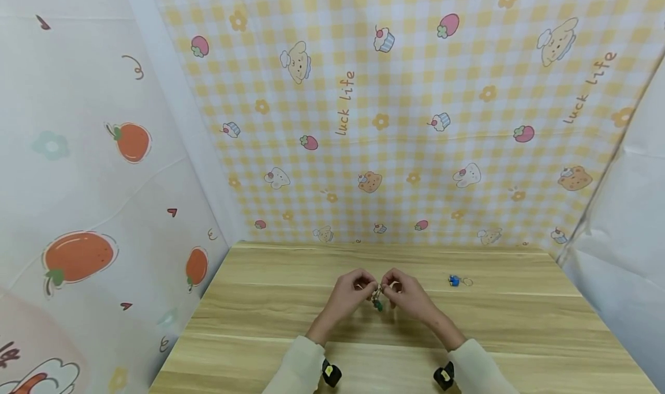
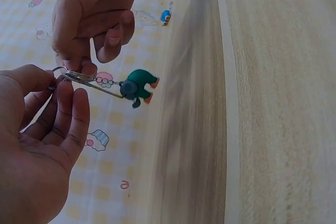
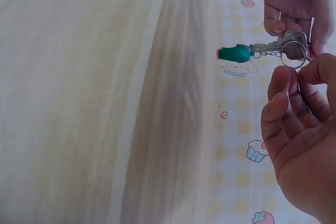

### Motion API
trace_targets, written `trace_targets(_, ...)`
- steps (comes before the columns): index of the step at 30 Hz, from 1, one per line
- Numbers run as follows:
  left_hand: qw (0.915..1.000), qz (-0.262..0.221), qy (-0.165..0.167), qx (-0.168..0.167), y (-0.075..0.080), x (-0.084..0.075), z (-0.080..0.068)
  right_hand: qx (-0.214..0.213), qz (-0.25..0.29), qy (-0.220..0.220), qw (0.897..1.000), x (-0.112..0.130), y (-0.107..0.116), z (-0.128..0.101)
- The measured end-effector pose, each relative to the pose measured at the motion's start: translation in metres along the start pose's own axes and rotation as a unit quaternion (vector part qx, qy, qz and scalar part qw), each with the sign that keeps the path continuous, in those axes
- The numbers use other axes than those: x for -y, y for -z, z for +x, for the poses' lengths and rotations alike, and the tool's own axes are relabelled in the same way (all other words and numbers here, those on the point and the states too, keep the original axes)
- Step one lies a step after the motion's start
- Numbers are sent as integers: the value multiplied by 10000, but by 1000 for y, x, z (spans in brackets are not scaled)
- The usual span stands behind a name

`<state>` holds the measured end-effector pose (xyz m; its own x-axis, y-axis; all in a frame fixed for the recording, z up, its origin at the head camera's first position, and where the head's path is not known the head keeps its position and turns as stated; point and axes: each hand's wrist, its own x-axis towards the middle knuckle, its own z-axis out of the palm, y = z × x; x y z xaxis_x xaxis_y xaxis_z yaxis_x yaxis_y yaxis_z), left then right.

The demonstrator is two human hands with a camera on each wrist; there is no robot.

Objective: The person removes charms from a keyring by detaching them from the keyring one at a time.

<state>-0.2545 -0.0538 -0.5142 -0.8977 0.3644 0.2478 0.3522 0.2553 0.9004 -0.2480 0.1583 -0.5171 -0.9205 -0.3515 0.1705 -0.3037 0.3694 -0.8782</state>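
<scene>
Currently, per the three views:

Key ring (image 3: 293,56): pinched from both sides, held in the air above the table, between the two hands. Landmark for everything below.
Key (image 3: 273,47): hangs on the ring, blade running away from it towards the charm; left wrist view shows it as a thin metal strip (image 2: 94,84).
Green charm (image 2: 137,86): small green figure with orange feet, on a short chain off the ring; dangles just beyond the ring, clear of both hands. In the head view it sits just below the ring, between the fingertips (image 1: 378,305).
Left hand (image 1: 351,290): left of the ring, thumb and forefinger closed on the ring's edge, remaining fingers loosely extended beneath it. Wrist raised off the table, forearm angled in from bottom left.
Right hand (image 1: 407,295): right of the ring, fingertips curled down onto it, thumb against the ring's other side. Fingers bent, forearm angled in from bottom right.
Hands together: fingertips nearly meeting at the ring, both gripping narrow.
Sleeves: light-coloured, both wrists carry a small black camera unit.
Table (image 1: 519,336): light wood grain, directly under the ring.
Blue charm (image 1: 455,280): second small item with its own ring, lying on the table well to the right of the held ring, untouched.
Backdrop: yellow checked cloth with cartoon prints behind the ring, beyond the table's far edge.
</scene>
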Motion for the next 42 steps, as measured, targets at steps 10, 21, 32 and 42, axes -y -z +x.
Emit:
trace_targets(10,9993,38,46,-366,-3,1,1,-412,249,59,9988,-5,-11,-7)
trace_targets(21,9980,-122,51,-620,-10,-1,2,-1038,-50,-438,9936,1,-31,-7)
trace_targets(32,9994,172,69,-293,-8,1,0,-1155,101,-441,9923,5,-27,-9)
trace_targets(42,9997,221,38,-4,-9,4,0,-685,142,-389,9968,7,-20,-9)
